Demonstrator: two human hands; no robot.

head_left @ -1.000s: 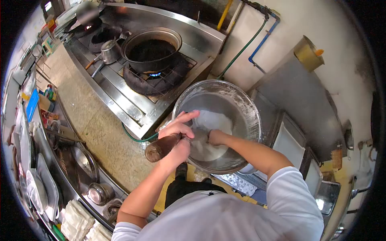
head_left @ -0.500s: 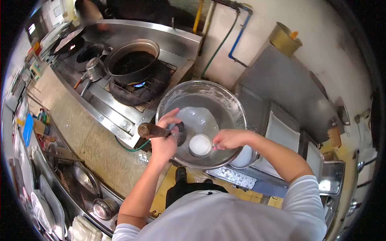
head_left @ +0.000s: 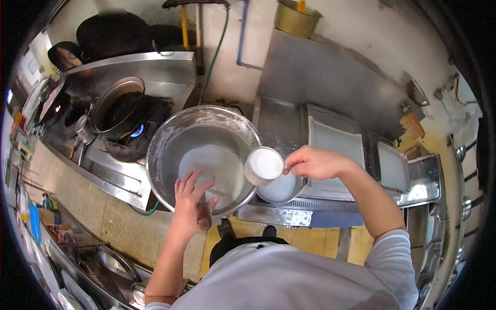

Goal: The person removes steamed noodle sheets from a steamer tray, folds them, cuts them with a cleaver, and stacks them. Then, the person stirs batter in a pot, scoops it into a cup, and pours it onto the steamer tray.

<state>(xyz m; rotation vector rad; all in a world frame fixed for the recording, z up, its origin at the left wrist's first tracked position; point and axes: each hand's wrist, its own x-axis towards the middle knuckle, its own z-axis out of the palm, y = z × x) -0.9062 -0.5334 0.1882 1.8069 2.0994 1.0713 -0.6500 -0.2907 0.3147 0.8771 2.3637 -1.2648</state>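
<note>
My right hand (head_left: 315, 163) grips the short handle of a metal cup (head_left: 264, 165) filled with white liquid. The cup is over the right rim of a large metal basin (head_left: 160, 150), partly above a smaller bowl (head_left: 289, 197) that also holds white liquid. More pale liquid (head_left: 217, 160) lies in the basin. At the basin's near left edge is my left hand (head_left: 188, 201), its fingers stretched out over the liquid. A tool's wooden handle (head_left: 204, 219) sits against its palm under the thumb; the tool's other end is hard to make out.
A dark pot (head_left: 116, 108) stands tilted in view over a lit blue flame (head_left: 137, 130) on the stove at left. Trays with white sheets (head_left: 336, 150) line the counter at right. A brass-coloured pot (head_left: 297, 19) stands on the ledge behind.
My right hand has raised the cup from inside the basin to its right rim. My left hand has shifted toward the near edge, and the wooden handle has swung toward me. The view has turned right.
</note>
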